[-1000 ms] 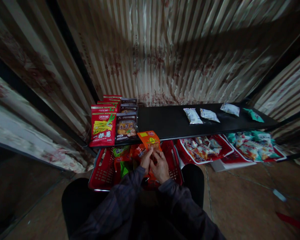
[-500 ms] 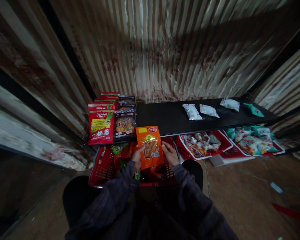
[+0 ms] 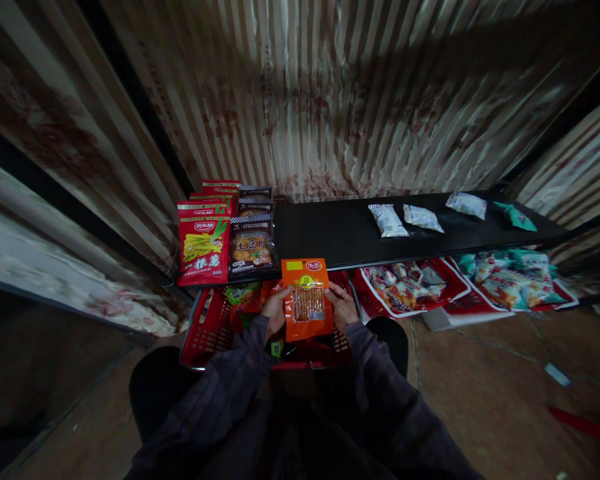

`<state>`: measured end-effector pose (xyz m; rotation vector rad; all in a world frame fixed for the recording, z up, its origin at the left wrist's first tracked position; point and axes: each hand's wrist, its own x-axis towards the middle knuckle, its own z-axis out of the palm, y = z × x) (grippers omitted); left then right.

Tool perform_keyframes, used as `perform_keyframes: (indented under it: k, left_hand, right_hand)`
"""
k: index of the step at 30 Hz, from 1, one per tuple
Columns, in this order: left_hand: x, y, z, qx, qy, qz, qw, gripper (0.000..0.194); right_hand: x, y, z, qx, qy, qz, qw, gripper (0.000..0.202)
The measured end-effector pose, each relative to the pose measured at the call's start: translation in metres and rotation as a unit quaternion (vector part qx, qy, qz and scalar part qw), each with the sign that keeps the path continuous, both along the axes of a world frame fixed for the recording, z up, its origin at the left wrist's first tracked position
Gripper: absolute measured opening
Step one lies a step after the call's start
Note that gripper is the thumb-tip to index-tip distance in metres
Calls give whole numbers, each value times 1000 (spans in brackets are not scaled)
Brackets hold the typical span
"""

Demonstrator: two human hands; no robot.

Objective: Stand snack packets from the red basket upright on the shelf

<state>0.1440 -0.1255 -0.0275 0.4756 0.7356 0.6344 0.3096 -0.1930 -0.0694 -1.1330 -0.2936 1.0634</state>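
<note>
An orange snack packet (image 3: pixel 307 320) with a clear window showing brown sticks is held upright between my two hands. My left hand (image 3: pixel 276 311) grips its left edge, and my right hand (image 3: pixel 344 307) pinches the right edge near the middle. Below the packet is a red basket (image 3: pixel 193 343) with green and orange snack packets in it, partly hidden by my hands and sleeves. On the black shelf (image 3: pixel 320 230) just beyond stand rows of red snack bags (image 3: pixel 203 250) and dark brown potato-chip bags (image 3: pixel 251 243).
Several white packets (image 3: pixel 389 221) and a teal packet (image 3: pixel 516 217) lie along the shelf's right part. Two more red baskets of small snacks sit under its front edge, the nearer basket (image 3: pixel 450 293) on the left. A striped curtain (image 3: pixel 305 100) hangs behind.
The orange packet has shifted slightly right and down. My right hand, earlier with fingers beside the packet's edge, has closed onto it.
</note>
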Motion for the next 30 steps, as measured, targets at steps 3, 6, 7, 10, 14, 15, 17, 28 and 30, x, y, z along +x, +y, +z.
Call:
perform_keyframes:
  k: [3, 6, 7, 10, 14, 15, 17, 28, 30]
  left_hand:
    - [-1, 10, 3, 42, -23, 11, 999, 34]
    - [0, 19, 7, 76, -30, 17, 997, 35]
    - [2, 21, 8, 83, -28, 19, 996, 35]
    - [6, 24, 11, 85, -16, 24, 996, 32]
    - [10, 22, 11, 72, -4, 25, 997, 28]
    - [10, 21, 10, 71, -3, 23, 997, 28]
    - [8, 18, 9, 73, -3, 11, 997, 29]
    - [-5, 0, -3, 46, 22, -43, 998, 35]
    - [-6, -1, -4, 42, 27, -39, 998, 35]
  right_hand:
    - [1, -1, -3, -9, -10, 0, 1000, 42]
    - [1, -2, -3, -10, -8, 5, 1000, 42]
    - [1, -2, -3, -10, -7, 2, 1000, 42]
    - [0, -2, -3, 0, -18, -24, 1000, 37]
    - [-2, -2, -5, 17, -46, -50, 998, 30]
    - [-2, -1, -6, 17, -50, -49, 997, 29]
    - [-1, -1, -8, 19, -55, -50, 997, 28]
    - [2, 13, -3, 17, -44, -91, 995, 36]
    - [2, 13, -3, 12, -50, -85, 995, 38]
